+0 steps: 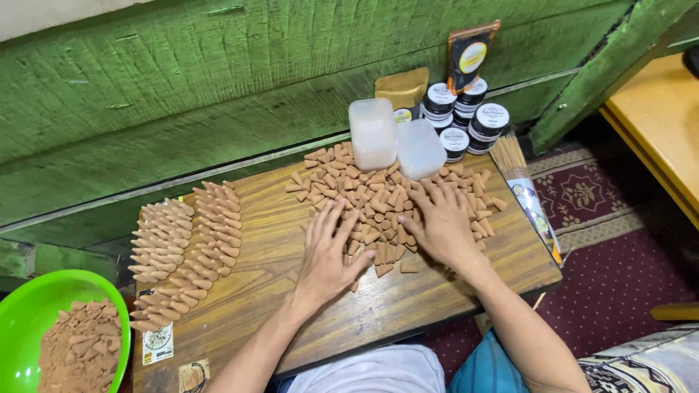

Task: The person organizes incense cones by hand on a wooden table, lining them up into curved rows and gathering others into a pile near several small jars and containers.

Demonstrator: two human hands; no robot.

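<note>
Both my hands, left (325, 255) and right (440, 223), lie flat on the loose cone pile (378, 196), each grip released, two plastic tubs (397, 142) just beyond my fingertips.

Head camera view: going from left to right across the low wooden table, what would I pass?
Green bowl of brown cones → neat rows of cones → left hand → right hand, both flat on the loose cone pile → bundle of sticks in a clear sleeve.

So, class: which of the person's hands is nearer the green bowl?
Left. The left hand lies on the table toward the green bowl; the right hand rests farther away, on the cone pile.
</note>
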